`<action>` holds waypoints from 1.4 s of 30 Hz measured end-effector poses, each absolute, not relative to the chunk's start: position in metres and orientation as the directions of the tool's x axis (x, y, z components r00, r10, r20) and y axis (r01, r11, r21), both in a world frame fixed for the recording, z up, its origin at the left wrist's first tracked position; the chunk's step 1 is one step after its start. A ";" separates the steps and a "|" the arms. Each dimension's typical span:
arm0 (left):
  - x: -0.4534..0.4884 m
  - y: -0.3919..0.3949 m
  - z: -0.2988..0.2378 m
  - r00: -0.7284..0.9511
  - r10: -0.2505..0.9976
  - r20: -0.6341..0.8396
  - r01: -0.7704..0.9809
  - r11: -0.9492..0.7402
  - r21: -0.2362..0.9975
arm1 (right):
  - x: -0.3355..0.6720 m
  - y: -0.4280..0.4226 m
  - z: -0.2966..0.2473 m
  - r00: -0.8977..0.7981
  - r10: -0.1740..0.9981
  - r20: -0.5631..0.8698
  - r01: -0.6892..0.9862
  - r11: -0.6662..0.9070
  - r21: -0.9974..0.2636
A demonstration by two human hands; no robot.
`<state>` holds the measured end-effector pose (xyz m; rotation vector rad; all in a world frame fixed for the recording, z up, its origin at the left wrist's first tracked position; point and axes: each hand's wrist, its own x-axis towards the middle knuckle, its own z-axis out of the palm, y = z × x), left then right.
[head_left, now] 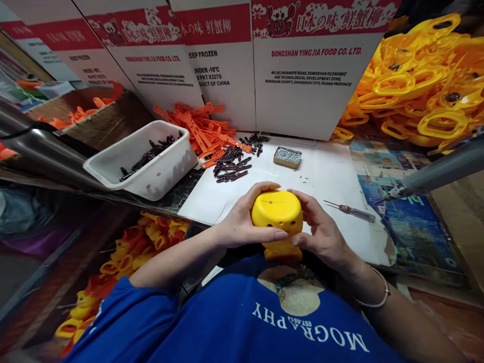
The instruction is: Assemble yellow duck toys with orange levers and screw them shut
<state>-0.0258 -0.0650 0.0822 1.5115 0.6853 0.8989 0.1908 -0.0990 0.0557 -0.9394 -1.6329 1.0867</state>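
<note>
Both hands clasp a rounded yellow plastic housing (277, 212) between them: left hand (242, 224) curled around its left side, right hand (321, 232) cupping its right.

tub (151, 166) left, screwdriver (353, 212) right of hands

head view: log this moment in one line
left hand: holds yellow housing | right hand: holds same | screwdriver: on white sheet, untouched

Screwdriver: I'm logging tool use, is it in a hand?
No, the screwdriver lies on the white sheet; left hand and right hand clasp the yellow part.
</note>
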 end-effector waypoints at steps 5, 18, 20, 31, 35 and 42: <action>-0.028 -0.073 0.090 0.583 0.807 0.097 -0.103 -0.045 0.994 | 0.193 -0.108 0.055 -0.293 0.925 0.243 0.119 0.287 -0.950; 0.006 -0.095 0.102 0.321 0.942 0.102 -0.246 -0.021 0.969 | 0.175 -0.120 0.080 -0.177 0.644 0.744 0.730 0.593 -0.340; 0.010 -0.098 0.099 0.325 0.933 0.153 -0.253 -0.071 0.965 | 0.185 -0.126 0.090 -0.208 0.635 0.744 0.743 0.597 -0.302; -0.011 -0.108 0.069 0.786 0.605 -0.130 -0.170 0.413 0.895 | 0.214 -0.169 0.072 -0.515 0.669 0.536 0.538 0.739 -0.406; -0.017 -0.112 0.064 0.796 0.603 -0.049 -0.161 0.290 0.943 | 0.207 -0.173 0.068 -0.515 0.645 0.565 0.571 0.749 -0.334; -0.021 -0.121 0.062 0.731 0.682 -0.019 -0.201 0.242 0.949 | 0.197 -0.177 0.076 -0.503 0.669 0.547 0.636 0.715 -0.290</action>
